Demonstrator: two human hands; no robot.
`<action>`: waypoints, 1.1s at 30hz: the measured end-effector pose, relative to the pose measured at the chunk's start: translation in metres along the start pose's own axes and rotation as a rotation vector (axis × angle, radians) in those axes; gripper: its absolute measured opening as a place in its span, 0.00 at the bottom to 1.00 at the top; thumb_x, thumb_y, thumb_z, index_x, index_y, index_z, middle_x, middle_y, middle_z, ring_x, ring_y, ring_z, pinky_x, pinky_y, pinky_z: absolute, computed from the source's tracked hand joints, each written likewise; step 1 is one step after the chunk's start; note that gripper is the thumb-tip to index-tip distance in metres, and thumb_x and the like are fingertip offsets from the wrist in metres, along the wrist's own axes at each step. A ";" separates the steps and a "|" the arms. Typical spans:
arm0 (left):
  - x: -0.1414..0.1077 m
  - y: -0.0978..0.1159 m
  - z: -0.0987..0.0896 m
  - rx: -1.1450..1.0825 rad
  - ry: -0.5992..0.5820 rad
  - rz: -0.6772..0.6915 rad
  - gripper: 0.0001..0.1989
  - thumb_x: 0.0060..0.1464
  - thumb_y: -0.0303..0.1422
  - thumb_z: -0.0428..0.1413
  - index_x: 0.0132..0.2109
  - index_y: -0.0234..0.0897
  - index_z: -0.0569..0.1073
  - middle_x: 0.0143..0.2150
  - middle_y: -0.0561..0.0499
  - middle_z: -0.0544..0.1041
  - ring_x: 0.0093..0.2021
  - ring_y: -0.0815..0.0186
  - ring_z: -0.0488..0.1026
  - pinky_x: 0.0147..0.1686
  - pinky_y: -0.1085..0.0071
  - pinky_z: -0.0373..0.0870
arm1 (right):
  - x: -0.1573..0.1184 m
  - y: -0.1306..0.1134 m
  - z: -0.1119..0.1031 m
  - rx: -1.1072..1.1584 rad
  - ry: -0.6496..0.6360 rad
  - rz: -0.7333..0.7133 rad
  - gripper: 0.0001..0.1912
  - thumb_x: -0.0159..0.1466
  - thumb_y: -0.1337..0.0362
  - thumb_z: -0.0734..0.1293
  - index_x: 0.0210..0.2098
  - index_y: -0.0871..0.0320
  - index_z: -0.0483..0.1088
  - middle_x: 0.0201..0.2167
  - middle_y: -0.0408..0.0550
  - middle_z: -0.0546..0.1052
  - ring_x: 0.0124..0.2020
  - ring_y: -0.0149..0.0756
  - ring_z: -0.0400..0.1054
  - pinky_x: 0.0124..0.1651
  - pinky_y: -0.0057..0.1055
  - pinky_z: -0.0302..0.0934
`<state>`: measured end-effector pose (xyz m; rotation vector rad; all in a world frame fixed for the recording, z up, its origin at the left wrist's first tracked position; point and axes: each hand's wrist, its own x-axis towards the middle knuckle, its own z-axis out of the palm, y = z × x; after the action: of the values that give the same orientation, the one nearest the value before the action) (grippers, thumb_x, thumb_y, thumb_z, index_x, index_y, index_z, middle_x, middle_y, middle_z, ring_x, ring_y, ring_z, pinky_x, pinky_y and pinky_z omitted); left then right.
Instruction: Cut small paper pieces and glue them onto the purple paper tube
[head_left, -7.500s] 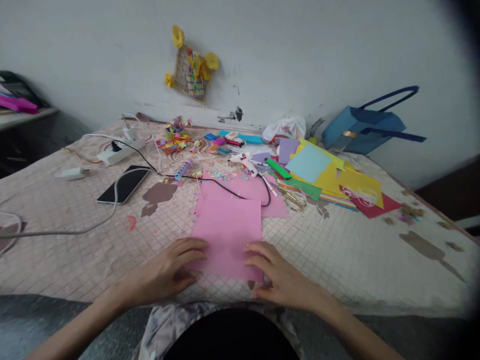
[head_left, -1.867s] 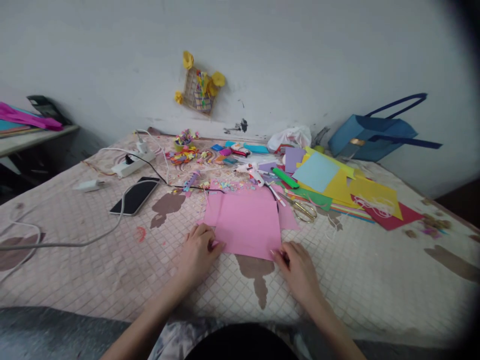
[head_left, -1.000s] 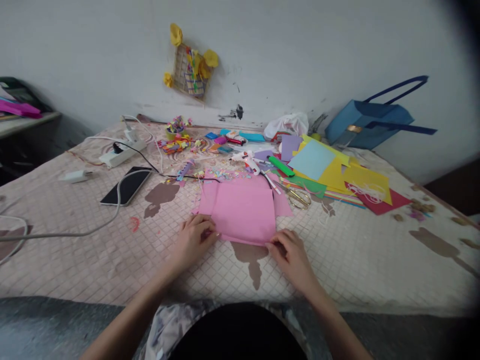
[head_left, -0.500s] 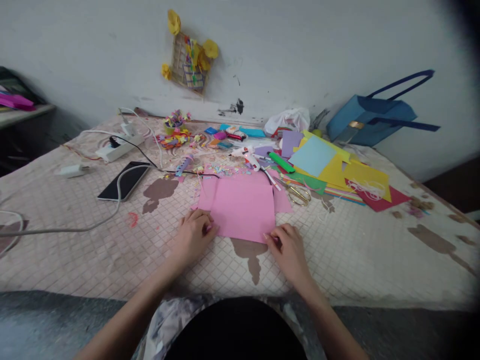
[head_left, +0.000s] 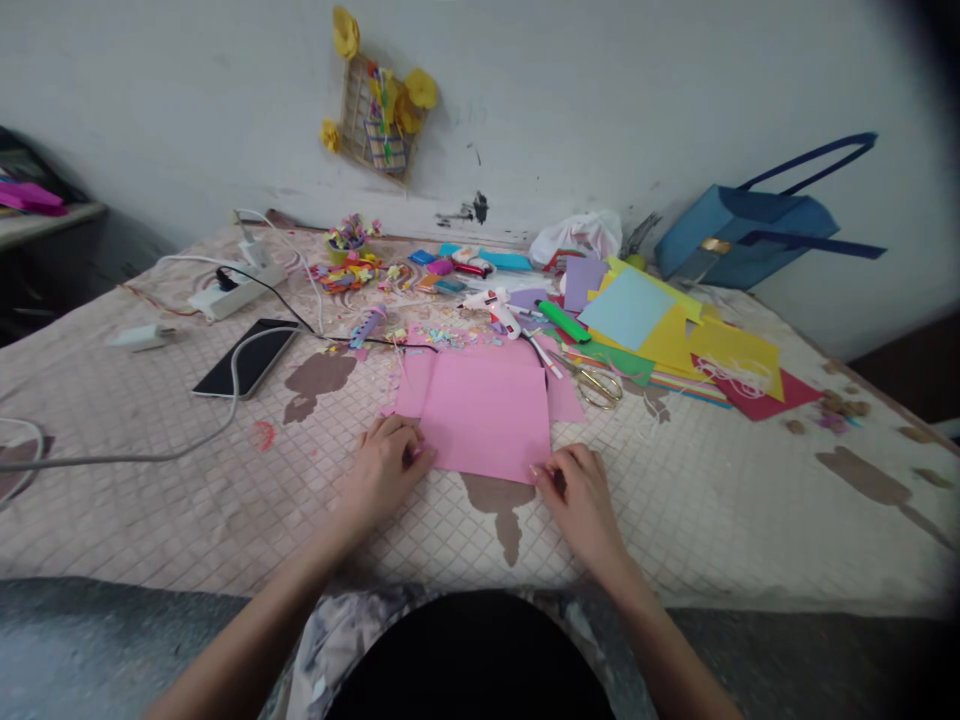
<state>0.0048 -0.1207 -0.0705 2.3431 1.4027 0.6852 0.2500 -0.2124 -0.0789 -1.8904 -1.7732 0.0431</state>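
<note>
Pink paper [head_left: 486,415] flat, looks uncut; what's left unclear. Left hand [head_left: 384,465], right hand [head_left: 579,490]: fingers pinching near corners.

Two hands, one left hand [head_left: 386,462] and one right hand [head_left: 579,495]. At least two pink sheets [head_left: 484,415] (they overlap, so the full number cannot be told) and at least two yellow sheets [head_left: 739,345]. One glue gun [head_left: 504,315], one pair of scissors [head_left: 579,374], one phone [head_left: 225,372], one power strip [head_left: 236,292], one loose white charger [head_left: 141,338]. One blue bag [head_left: 739,240], one white plastic bag [head_left: 577,238]. One wall hanging [head_left: 352,110] with three yellow flowers [head_left: 346,32] at its corners. Paper scraps [head_left: 457,338]: too many to count.
</note>
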 end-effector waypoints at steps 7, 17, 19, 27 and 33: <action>-0.001 0.000 -0.001 0.002 0.003 0.008 0.09 0.52 0.34 0.52 0.26 0.36 0.65 0.37 0.49 0.72 0.41 0.60 0.66 0.41 0.62 0.61 | -0.001 0.004 0.001 0.032 0.017 -0.017 0.08 0.61 0.62 0.61 0.26 0.56 0.64 0.30 0.48 0.65 0.34 0.41 0.59 0.37 0.39 0.57; -0.001 0.002 -0.002 0.018 -0.009 0.006 0.09 0.52 0.34 0.52 0.26 0.36 0.65 0.37 0.49 0.72 0.41 0.60 0.66 0.40 0.63 0.61 | 0.000 0.006 0.002 0.039 0.009 0.000 0.08 0.61 0.62 0.62 0.27 0.56 0.64 0.30 0.48 0.65 0.35 0.42 0.58 0.38 0.39 0.57; -0.001 0.002 -0.002 0.019 -0.009 0.007 0.09 0.52 0.34 0.52 0.26 0.36 0.64 0.38 0.49 0.72 0.41 0.60 0.66 0.40 0.63 0.61 | -0.001 0.009 0.002 0.059 0.005 -0.015 0.06 0.62 0.64 0.61 0.28 0.57 0.64 0.31 0.49 0.66 0.36 0.42 0.59 0.39 0.39 0.57; -0.001 0.001 -0.002 0.017 -0.016 0.004 0.09 0.52 0.34 0.52 0.27 0.36 0.65 0.38 0.48 0.72 0.41 0.60 0.66 0.42 0.61 0.62 | 0.000 0.010 0.003 0.038 0.033 -0.027 0.07 0.61 0.63 0.61 0.27 0.56 0.64 0.30 0.49 0.66 0.36 0.42 0.59 0.37 0.39 0.57; -0.001 -0.001 -0.002 0.018 -0.017 0.010 0.08 0.52 0.34 0.52 0.28 0.37 0.66 0.38 0.49 0.72 0.41 0.60 0.66 0.42 0.61 0.62 | 0.000 0.009 0.002 0.025 0.027 -0.047 0.07 0.61 0.64 0.61 0.27 0.56 0.63 0.30 0.49 0.65 0.35 0.42 0.59 0.37 0.39 0.57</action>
<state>0.0029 -0.1210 -0.0694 2.3661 1.3967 0.6559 0.2576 -0.2113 -0.0841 -1.8225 -1.7903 0.0217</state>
